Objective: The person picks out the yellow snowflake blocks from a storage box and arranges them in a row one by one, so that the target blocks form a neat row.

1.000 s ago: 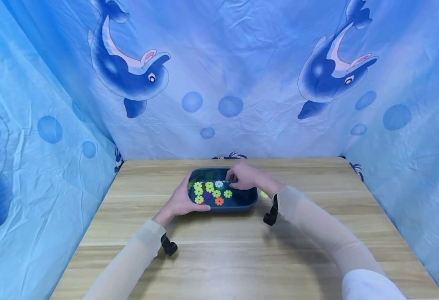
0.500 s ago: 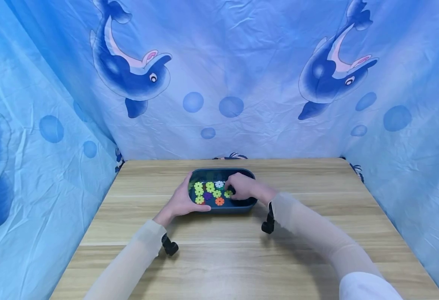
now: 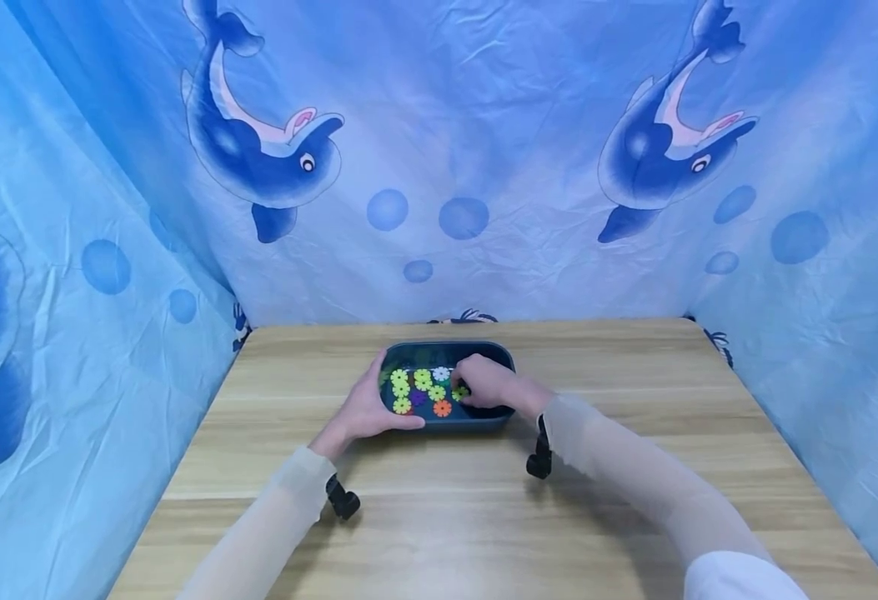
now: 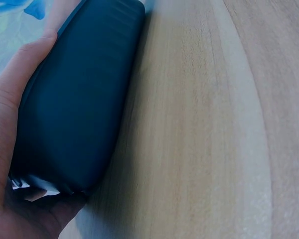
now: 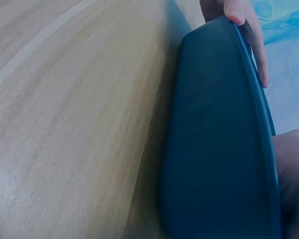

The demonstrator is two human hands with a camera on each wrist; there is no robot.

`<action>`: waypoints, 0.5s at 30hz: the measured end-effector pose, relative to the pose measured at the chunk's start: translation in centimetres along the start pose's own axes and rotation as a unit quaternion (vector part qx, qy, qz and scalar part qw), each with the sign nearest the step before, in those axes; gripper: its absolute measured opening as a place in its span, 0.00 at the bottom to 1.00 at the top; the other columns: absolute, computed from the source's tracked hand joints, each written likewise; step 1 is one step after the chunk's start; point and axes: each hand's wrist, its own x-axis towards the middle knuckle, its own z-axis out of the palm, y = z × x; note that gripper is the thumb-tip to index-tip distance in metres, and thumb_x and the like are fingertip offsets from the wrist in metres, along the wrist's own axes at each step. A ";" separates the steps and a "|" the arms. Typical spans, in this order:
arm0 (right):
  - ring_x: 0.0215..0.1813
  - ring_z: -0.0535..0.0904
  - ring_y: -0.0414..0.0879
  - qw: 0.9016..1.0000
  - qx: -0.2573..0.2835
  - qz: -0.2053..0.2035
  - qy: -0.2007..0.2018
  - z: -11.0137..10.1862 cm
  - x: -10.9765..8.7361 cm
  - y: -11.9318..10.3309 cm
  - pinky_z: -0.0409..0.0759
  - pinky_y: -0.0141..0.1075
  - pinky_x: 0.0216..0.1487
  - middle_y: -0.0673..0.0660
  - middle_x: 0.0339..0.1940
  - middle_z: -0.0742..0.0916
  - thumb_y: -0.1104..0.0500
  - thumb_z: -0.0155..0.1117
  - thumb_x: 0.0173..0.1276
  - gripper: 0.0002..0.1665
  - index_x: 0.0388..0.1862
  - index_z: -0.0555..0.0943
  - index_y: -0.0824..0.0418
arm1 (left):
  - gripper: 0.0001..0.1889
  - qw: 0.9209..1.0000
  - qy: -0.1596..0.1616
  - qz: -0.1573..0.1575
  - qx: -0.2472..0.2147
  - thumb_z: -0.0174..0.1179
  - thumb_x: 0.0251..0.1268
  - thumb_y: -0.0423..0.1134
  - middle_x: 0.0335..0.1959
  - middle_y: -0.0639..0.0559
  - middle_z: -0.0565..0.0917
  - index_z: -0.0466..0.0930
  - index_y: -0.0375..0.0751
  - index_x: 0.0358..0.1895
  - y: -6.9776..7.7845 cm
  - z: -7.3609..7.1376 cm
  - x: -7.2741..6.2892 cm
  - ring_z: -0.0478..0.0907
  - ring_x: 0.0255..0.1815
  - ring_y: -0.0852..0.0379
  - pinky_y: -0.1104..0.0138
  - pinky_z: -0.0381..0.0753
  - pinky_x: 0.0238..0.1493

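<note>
A dark blue-green plastic tub (image 3: 454,427) stands on the table, with several notched snowflake discs in its left half. Its left end is gripped by my left hand (image 3: 367,406), thumb along the front wall and fingers round the far side. My right hand (image 3: 486,383) reaches inside, its curled fingers pinching a yellow-green snowflake disc (image 3: 459,392) that they partly cover. Beside it lie an orange disc (image 3: 442,408), a white disc (image 3: 441,374) and a purple disc (image 3: 418,398). The right wrist view shows the tub's outer wall (image 5: 219,134); the fingertips are hidden there.
The wooden table (image 3: 439,517) stretches around the tub. A blue curtain (image 3: 439,167) printed with dolphins hangs behind and along both sides. Small black wrist cameras sit under each forearm.
My right hand has come down and toward me inside the tub, onto the yellow-green disc, and its fingers have closed on it. The left hand keeps its grip on the tub.
</note>
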 end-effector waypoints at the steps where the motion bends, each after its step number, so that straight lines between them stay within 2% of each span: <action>1: 0.54 0.88 0.47 1.000 0.003 0.000 0.001 0.1 -0.1 0.0 0.87 0.43 0.60 0.53 0.48 0.93 0.57 0.75 0.72 0.09 0.48 0.91 0.56 | 0.75 1.000 0.000 0.000 -0.002 0.87 0.44 0.53 0.86 0.37 0.57 0.37 0.48 0.89 0.0 0.1 -0.1 0.60 0.84 0.34 0.35 0.64 0.80; 7: 0.56 0.89 0.47 1.000 0.015 0.021 -0.002 0.2 -0.5 0.2 0.87 0.43 0.61 0.54 0.50 0.93 0.58 0.76 0.71 0.11 0.50 0.91 0.57 | 0.76 1.000 -0.007 0.003 -0.005 0.87 0.44 0.53 0.87 0.37 0.55 0.35 0.52 0.89 0.1 0.7 0.0 0.59 0.84 0.34 0.36 0.63 0.81; 15: 0.55 0.87 0.49 0.999 0.033 0.004 0.034 -1.7 -0.3 0.3 0.87 0.46 0.59 0.57 0.53 0.91 0.59 0.74 0.70 0.15 0.55 0.89 0.60 | 0.75 1.000 0.007 -0.004 -0.008 0.87 0.44 0.52 0.86 0.38 0.58 0.37 0.51 0.89 -0.1 0.0 -0.1 0.62 0.83 0.35 0.36 0.63 0.81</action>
